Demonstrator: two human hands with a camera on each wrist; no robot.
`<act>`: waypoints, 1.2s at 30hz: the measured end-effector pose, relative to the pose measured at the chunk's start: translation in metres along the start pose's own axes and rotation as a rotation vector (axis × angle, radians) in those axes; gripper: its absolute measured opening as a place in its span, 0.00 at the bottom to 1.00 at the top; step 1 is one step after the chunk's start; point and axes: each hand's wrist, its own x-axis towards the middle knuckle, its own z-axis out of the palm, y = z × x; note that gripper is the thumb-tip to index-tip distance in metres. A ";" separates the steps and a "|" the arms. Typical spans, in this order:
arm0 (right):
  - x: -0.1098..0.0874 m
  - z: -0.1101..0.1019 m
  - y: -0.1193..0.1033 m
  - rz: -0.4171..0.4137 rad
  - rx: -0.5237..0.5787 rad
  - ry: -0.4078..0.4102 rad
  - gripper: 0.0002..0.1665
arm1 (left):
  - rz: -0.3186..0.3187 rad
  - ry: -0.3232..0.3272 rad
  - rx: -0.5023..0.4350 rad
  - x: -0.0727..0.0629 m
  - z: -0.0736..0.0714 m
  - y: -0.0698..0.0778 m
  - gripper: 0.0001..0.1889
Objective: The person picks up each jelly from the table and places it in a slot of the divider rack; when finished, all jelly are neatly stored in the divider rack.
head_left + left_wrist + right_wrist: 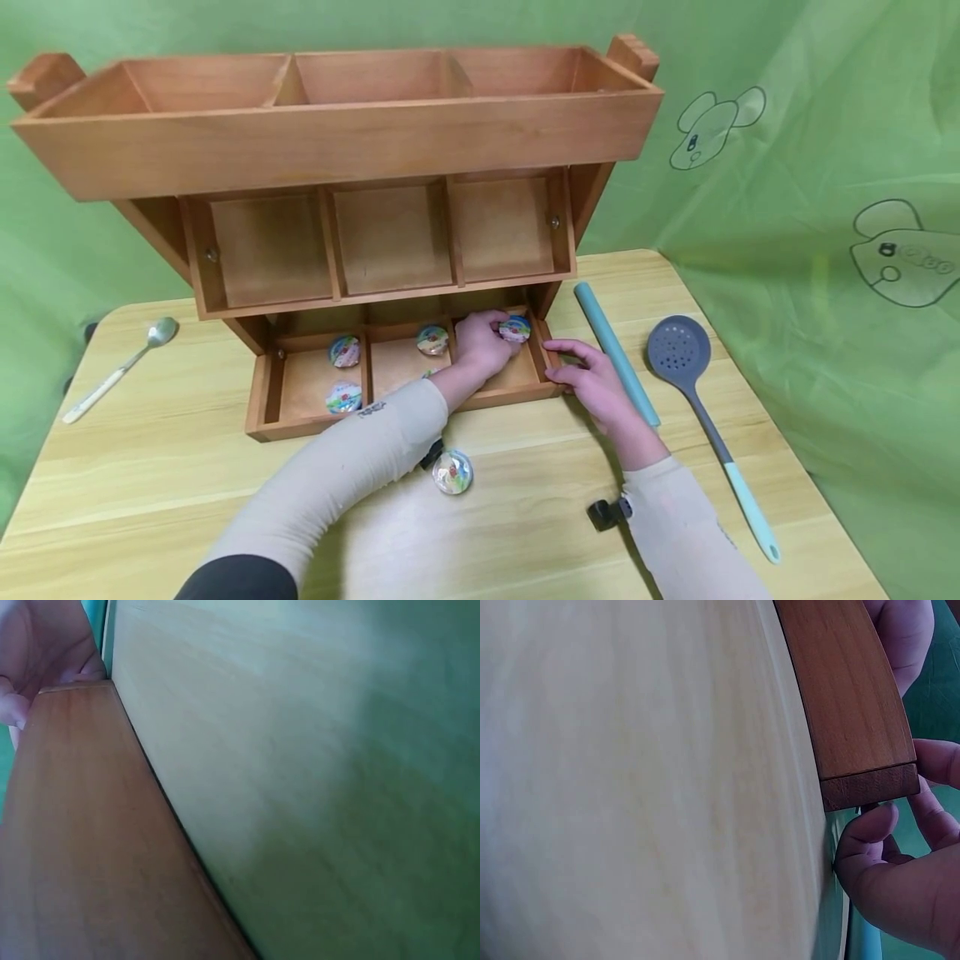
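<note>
My left hand (483, 343) reaches into the right compartment of the wooden rack's bottom tray (300, 429). Its fingers pinch the left edge of a small round cup with a printed lid (514, 328), near the compartment's back. At the tray's right end, my right hand (596, 383) holds the side wall; the right wrist view shows finger and thumb about the tray's corner (870, 787). Other printed cups lie in the left compartment (344, 352) and the middle one (432, 340), one partly hidden by my left arm. Another cup (452, 472) sits on the table before the tray.
Above, the rack's middle tier (390, 237) and top tier (337, 150) overhang my hands. A teal rod (617, 354) and a grey slotted skimmer (678, 350) lie to the right. A spoon (120, 371) lies at the left. Green cloth (810, 208) surrounds the table.
</note>
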 end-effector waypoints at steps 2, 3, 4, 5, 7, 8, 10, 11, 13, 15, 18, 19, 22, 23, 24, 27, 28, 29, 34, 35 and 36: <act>0.000 0.000 0.000 0.001 0.000 0.001 0.27 | -0.004 -0.015 0.003 -0.002 -0.002 0.002 0.27; 0.000 0.000 0.000 0.002 0.001 0.001 0.27 | -0.003 -0.025 0.011 -0.003 -0.003 0.003 0.29; 0.000 0.000 0.000 0.003 0.003 0.001 0.27 | -0.004 -0.034 0.024 -0.004 -0.005 0.004 0.30; 0.000 0.000 0.000 0.003 0.003 0.001 0.27 | 0.000 -0.044 0.034 -0.005 -0.008 0.006 0.31; 0.001 0.000 0.000 0.002 0.001 0.002 0.27 | 0.013 -0.068 0.026 -0.009 -0.014 0.007 0.33; 0.001 0.000 0.000 0.002 0.000 0.002 0.27 | 0.021 -0.079 0.022 -0.011 -0.017 0.007 0.34; 0.000 0.000 0.000 0.002 0.000 0.001 0.27 | 0.025 -0.105 -0.021 -0.015 -0.024 0.007 0.36; 0.000 0.000 0.000 0.001 -0.001 0.000 0.27 | 0.027 -0.123 -0.055 -0.018 -0.028 0.006 0.37; 0.000 0.000 0.000 -0.001 -0.003 0.001 0.27 | 0.028 -0.154 -0.106 -0.024 -0.036 0.006 0.38; 0.000 0.000 0.000 -0.005 -0.004 0.002 0.27 | 0.025 -0.188 -0.144 -0.031 -0.045 0.006 0.40; 0.000 0.000 0.000 -0.010 -0.011 0.005 0.27 | 0.027 -0.235 -0.189 -0.045 -0.060 0.006 0.40; 0.000 0.000 0.000 -0.012 -0.014 0.005 0.27 | 0.030 -0.250 -0.206 -0.050 -0.065 0.005 0.41; -0.001 0.000 -0.001 -0.012 -0.021 0.004 0.27 | 0.041 -0.287 -0.258 -0.067 -0.079 0.002 0.41; -0.001 0.000 -0.001 -0.011 -0.023 0.003 0.27 | 0.048 -0.300 -0.278 -0.073 -0.083 0.000 0.41; -0.001 0.000 -0.001 -0.009 -0.024 0.002 0.27 | 0.060 -0.312 -0.288 -0.079 -0.087 -0.003 0.41; 0.000 0.000 -0.001 -0.003 -0.023 -0.001 0.27 | 0.125 -0.343 -0.305 -0.097 -0.097 -0.014 0.38; 0.000 0.000 -0.002 -0.001 -0.022 -0.002 0.27 | 0.151 -0.351 -0.302 -0.102 -0.100 -0.018 0.37; 0.000 0.000 -0.002 0.000 -0.023 -0.004 0.27 | 0.171 -0.361 -0.303 -0.108 -0.103 -0.022 0.36; 0.000 0.000 0.000 0.002 -0.024 -0.002 0.27 | 0.239 -0.385 -0.269 -0.128 -0.112 -0.045 0.29; 0.000 -0.001 0.000 0.001 -0.025 0.000 0.27 | 0.242 -0.390 -0.265 -0.131 -0.113 -0.050 0.28; 0.001 -0.001 0.001 0.002 -0.026 0.002 0.26 | 0.245 -0.394 -0.256 -0.133 -0.114 -0.054 0.28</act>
